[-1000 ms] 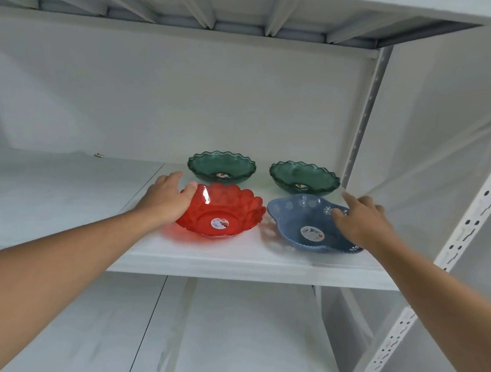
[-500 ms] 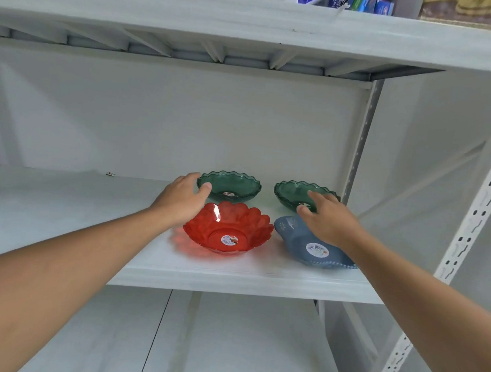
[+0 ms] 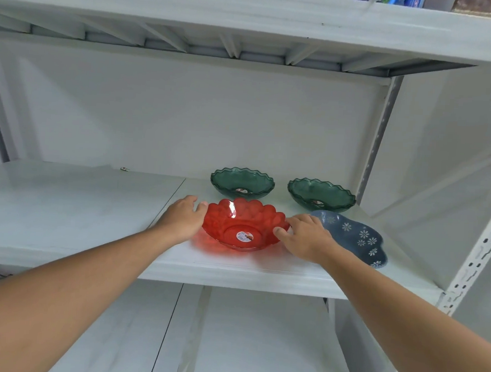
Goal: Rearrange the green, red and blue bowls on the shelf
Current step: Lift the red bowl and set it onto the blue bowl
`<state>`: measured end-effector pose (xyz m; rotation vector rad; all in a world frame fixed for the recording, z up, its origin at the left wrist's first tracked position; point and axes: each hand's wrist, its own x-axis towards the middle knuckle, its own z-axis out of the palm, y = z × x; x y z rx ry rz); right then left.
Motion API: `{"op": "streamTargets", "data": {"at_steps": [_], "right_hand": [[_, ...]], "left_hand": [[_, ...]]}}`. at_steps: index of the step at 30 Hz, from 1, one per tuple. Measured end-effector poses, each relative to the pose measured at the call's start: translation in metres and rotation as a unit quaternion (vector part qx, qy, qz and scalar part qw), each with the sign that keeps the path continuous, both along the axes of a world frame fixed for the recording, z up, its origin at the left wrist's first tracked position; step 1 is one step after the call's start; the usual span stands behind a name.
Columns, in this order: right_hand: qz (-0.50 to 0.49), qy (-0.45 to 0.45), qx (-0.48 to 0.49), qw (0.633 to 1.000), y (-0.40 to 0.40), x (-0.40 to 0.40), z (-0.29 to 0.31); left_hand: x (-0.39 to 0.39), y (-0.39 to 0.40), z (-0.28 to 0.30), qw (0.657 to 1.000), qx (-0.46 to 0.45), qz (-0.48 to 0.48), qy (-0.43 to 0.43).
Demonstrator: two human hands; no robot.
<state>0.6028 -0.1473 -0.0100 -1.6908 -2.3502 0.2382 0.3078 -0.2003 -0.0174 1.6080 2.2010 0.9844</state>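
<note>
White shelf (image 3: 65, 203): left grip (image 3: 182, 220) and right grip (image 3: 304, 237) clasp red bowl (image 3: 243, 224) between them; blue bowl (image 3: 356, 238) just beyond right grip.

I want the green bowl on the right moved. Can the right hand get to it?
Probably yes. The right hand rests at the red bowl, and the right green bowl sits just behind, open on top; only the low blue bowl lies between.

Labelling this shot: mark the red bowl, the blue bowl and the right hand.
red bowl (image 3: 243, 227), head view, inner wall.
blue bowl (image 3: 359, 238), head view, flowered inside.
right hand (image 3: 307, 238), head view, back of hand.
</note>
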Motion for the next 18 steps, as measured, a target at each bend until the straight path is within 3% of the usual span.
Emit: {"op": "streamTargets", "data": {"at_steps": [5, 13, 18], "right_hand": [[0.013, -0.036, 0.005, 0.999, 0.004, 0.001, -0.003], [0.097, -0.122, -0.025, 0.987, 0.021, 0.009, 0.004], [0.090, -0.050, -0.009, 0.995, 0.039, 0.007, -0.007]], "left_hand": [[-0.001, -0.003, -0.014, 0.999, -0.031, -0.005, -0.024], [0.004, 0.006, -0.023, 0.997, -0.005, -0.016, -0.082], [0.006, 0.013, -0.026, 0.995, 0.005, -0.006, -0.097]]}}
